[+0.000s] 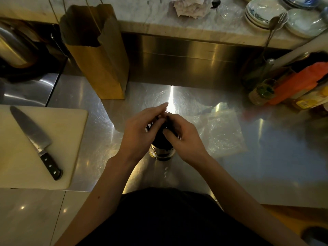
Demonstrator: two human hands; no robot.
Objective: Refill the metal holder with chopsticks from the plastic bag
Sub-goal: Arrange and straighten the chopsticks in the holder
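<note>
The scene is dim and warm-toned, with one strong streak of glare on the steel counter (177, 174) just beyond the hands, and softer yellowish reflections on the metal back panel (177, 55). The person's torso at the bottom edge is nearly black, and the left hand (142, 128) and right hand (182, 137) are shadowed and slightly soft. Wide-angle distortion bends the edges, and the bottles (287, 89) at right look blurred.

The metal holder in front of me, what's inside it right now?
Dark chopsticks stand in the metal holder. The left hand and right hand cover its mouth, so their number and its fill stay hidden.
</note>
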